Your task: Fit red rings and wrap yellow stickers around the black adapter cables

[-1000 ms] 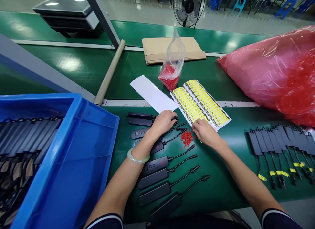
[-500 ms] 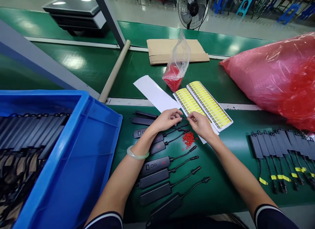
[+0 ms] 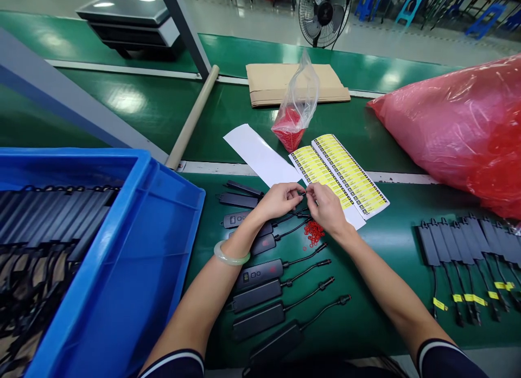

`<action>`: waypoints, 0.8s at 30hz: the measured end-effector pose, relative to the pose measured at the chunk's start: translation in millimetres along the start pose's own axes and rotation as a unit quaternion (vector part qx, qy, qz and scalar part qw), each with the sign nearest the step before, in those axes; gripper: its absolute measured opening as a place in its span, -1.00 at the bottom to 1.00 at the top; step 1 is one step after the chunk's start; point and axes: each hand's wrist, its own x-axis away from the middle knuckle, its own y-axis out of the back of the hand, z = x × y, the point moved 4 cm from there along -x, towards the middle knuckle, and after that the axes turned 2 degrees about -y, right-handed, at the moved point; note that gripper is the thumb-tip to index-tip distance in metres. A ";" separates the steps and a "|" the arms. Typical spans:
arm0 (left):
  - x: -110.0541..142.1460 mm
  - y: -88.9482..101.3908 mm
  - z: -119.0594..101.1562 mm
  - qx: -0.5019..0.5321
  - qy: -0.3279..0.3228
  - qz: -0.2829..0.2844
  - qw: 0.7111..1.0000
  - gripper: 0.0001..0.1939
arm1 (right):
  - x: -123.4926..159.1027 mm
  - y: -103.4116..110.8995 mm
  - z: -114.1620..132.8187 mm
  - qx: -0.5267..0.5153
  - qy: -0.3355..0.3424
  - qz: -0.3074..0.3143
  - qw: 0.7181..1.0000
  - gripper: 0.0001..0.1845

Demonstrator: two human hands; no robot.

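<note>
My left hand [image 3: 281, 200] is closed, pinching the thin black end of a cable [image 3: 302, 193] over the row of black boxes. Its fingertips meet those of my right hand [image 3: 326, 209], which is also pinched shut at the tip of that cable. Whatever sits between the right fingertips is too small and hidden to make out. Just below the hands lies a small pile of red rings [image 3: 313, 232]. Several black boxes with short cables [image 3: 260, 274] lie in a column beneath my left forearm. Sheets of yellow labels [image 3: 345, 172] lie just beyond my right hand.
A blue crate [image 3: 163, 248] holding black boxes stands at left. Behind the hands are a white sheet [image 3: 260, 155], a clear bag of red rings [image 3: 291, 126] and flat cardboard [image 3: 268, 85]. At right lie a big pink bag [image 3: 448, 117] and several yellow-tagged boxes [image 3: 442, 242].
My right hand has moved left, closing the small gap so its fingertips now meet the left ones at the cable tip. The whole view has shifted slightly.
</note>
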 end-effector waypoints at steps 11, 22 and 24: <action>2.1 2.5 3.2 -0.135 -0.010 -0.046 0.990 -0.94 | 23.7 27.1 -32.4 0.054 -0.078 0.006 0.995 -0.87; 15.9 -37.2 -66.8 -0.301 -0.087 0.007 0.950 -0.73 | 59.0 72.6 -82.6 0.150 -0.189 0.032 0.970 -0.79; 9.6 -62.9 -70.4 -0.340 -0.081 0.055 0.935 -0.59 | 56.7 68.3 -79.8 0.157 -0.196 0.039 0.967 -0.75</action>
